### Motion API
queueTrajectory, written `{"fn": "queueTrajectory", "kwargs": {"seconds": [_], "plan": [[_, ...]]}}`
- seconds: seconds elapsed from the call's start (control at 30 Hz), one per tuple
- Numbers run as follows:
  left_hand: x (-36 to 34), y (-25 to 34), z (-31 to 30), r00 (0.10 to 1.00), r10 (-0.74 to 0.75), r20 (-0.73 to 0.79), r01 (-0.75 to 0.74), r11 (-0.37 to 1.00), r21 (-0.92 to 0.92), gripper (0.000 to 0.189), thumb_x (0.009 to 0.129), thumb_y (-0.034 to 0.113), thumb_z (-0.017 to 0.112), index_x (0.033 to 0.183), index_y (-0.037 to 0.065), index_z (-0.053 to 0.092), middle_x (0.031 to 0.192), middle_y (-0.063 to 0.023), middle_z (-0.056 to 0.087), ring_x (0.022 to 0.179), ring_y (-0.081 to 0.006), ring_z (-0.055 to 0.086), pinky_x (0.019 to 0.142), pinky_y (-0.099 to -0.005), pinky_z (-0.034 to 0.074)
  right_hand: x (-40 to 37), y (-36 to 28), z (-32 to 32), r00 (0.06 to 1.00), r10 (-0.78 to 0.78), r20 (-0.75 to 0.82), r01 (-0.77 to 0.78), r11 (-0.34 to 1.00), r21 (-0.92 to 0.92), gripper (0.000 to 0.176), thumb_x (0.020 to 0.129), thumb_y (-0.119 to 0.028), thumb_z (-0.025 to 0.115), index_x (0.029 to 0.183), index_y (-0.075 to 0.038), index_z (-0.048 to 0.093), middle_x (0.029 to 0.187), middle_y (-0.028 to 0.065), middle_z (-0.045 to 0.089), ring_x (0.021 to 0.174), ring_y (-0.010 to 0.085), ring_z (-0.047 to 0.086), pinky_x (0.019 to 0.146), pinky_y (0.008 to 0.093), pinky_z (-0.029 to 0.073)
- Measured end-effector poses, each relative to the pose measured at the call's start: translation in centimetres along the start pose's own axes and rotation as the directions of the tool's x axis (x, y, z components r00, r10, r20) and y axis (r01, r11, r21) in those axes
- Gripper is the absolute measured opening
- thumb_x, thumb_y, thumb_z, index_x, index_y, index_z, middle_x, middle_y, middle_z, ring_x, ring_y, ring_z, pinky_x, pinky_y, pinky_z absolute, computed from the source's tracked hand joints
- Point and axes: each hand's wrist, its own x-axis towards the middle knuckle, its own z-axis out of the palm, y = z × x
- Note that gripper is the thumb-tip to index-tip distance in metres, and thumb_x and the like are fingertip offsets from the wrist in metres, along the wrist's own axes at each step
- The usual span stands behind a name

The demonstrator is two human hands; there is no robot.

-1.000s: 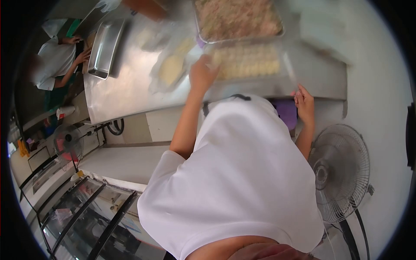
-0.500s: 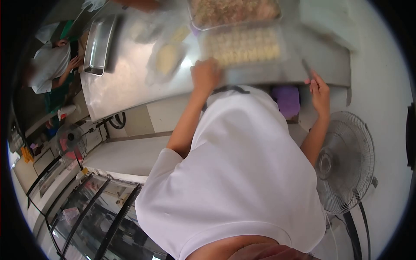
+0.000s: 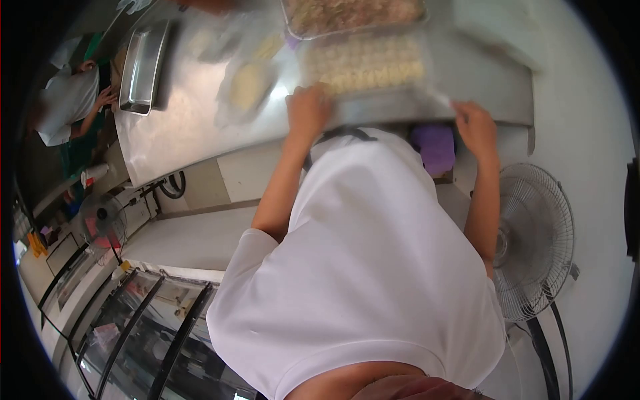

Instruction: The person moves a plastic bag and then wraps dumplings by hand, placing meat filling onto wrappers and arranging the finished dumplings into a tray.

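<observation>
My right hand (image 3: 477, 130) is closed around the end of a thin, narrow-bladed tool (image 3: 437, 97), blurred by motion. Its blade points left toward a tray (image 3: 363, 90) of pale, rounded dough pieces in rows. At that tray's near left corner, my left hand (image 3: 310, 110) is curled; its fingertips are hidden and blurred, so whatever they pinch does not show. Behind the dough pieces stands a clear-walled tray (image 3: 293, 32) of pinkish, minced-looking filling. Left of my left hand lies a pale yellow mound of dough or wrappers (image 3: 248, 87) on what looks like plastic.
A metal pan (image 3: 127, 100) sits on the steel table (image 3: 180, 133) at the left. Another person (image 3: 70, 103) works beyond it. A standing fan (image 3: 533, 243) is close to my right arm. Below the table edge is a purple container (image 3: 437, 150).
My right hand has moved slightly left, and the tool has swung from pointing up to pointing left toward the dough tray. My left hand stays near the tray corner. The whole view has shifted slightly.
</observation>
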Motion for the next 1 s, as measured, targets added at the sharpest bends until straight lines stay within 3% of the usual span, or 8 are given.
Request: {"fn": "queueTrajectory", "kwargs": {"seconds": [0.17,0.37,0.57,0.63,0.7,0.83,0.9,1.0], "plan": [[0.1,-0.6,0.6,0.999,-0.020,0.045,0.022,0.999,-0.030,0.024,0.083,0.019,0.066,0.106,0.012,0.064,0.092,-0.0084,0.069,0.093,-0.0302,0.059,0.080,-0.0446,0.040,0.6,-2.3,1.6,0.994,-0.104,-0.021,0.105,0.990,0.091,0.026,0.085,-0.009,0.059,0.107,-0.015,0.072,0.094,0.0062,0.065,0.084,0.0293,0.063,0.073,0.0380,0.050],[-0.1,0.0,-0.1,0.997,-0.049,0.063,0.046,0.998,0.049,0.030,0.083,0.016,0.069,0.112,0.013,0.063,0.096,-0.0039,0.071,0.095,-0.0269,0.061,0.082,-0.0437,0.040,1.0,-2.1,2.7,1.000,-0.019,0.012,0.019,1.000,0.019,0.027,0.083,-0.009,0.059,0.106,-0.015,0.072,0.095,0.0060,0.066,0.085,0.0297,0.063,0.075,0.0389,0.051],[0.0,-0.3,0.2,0.997,-0.053,0.056,0.052,0.998,0.016,0.034,0.083,0.016,0.068,0.115,0.013,0.060,0.096,-0.0038,0.071,0.097,-0.0270,0.060,0.083,-0.0439,0.039,1.4,-5.7,3.9,0.985,-0.159,-0.060,0.167,0.973,0.160,0.027,0.083,-0.010,0.060,0.105,-0.016,0.073,0.094,0.0060,0.066,0.085,0.0300,0.063,0.074,0.0401,0.050],[0.0,-0.6,0.2,0.997,-0.058,0.055,0.058,0.998,0.005,0.034,0.083,0.016,0.068,0.115,0.012,0.059,0.096,-0.0041,0.071,0.097,-0.0271,0.060,0.083,-0.0438,0.039,1.7,-6.5,4.3,0.994,-0.104,0.045,0.097,0.987,0.126,0.027,0.082,-0.010,0.060,0.106,-0.016,0.073,0.096,0.0061,0.066,0.086,0.0299,0.063,0.074,0.0397,0.051],[0.1,-0.8,0.3,0.999,-0.024,0.036,0.026,0.998,-0.054,0.033,0.082,0.020,0.065,0.113,0.009,0.061,0.086,-0.0162,0.064,0.092,-0.0330,0.058,0.080,-0.0459,0.041,1.9,-6.1,4.6,0.995,-0.084,0.055,0.078,0.992,0.102,0.027,0.082,-0.010,0.060,0.105,-0.016,0.073,0.096,0.0060,0.066,0.087,0.0298,0.063,0.075,0.0396,0.051],[0.0,-0.5,0.5,0.998,-0.030,0.047,0.032,0.999,-0.039,0.035,0.081,0.020,0.065,0.114,0.009,0.060,0.087,-0.0159,0.064,0.092,-0.0330,0.057,0.080,-0.0461,0.041,2.0,-6.1,4.3,0.994,-0.101,0.042,0.095,0.987,0.129,0.025,0.082,-0.011,0.060,0.104,-0.014,0.073,0.096,0.0055,0.067,0.087,0.0295,0.064,0.075,0.0398,0.051],[0.0,-0.3,0.5,0.995,-0.091,0.026,0.090,0.995,0.043,0.034,0.079,0.011,0.068,0.112,0.011,0.060,0.095,-0.0037,0.071,0.097,-0.0265,0.060,0.085,-0.0445,0.038,2.3,-7.1,5.0,0.987,-0.159,0.015,0.154,0.973,0.170,0.025,0.082,-0.011,0.060,0.103,-0.014,0.073,0.096,0.0054,0.067,0.087,0.0292,0.064,0.075,0.0398,0.051],[-0.1,-0.4,0.4,0.993,-0.117,-0.020,0.118,0.993,0.017,0.034,0.076,0.008,0.068,0.110,0.011,0.061,0.095,-0.0030,0.071,0.098,-0.0264,0.059,0.087,-0.0444,0.038,2.8,-9.0,5.8,0.978,-0.199,0.056,0.185,0.964,0.191,0.025,0.083,-0.011,0.060,0.104,-0.014,0.073,0.096,0.0054,0.067,0.087,0.0289,0.064,0.075,0.0394,0.051]]}}
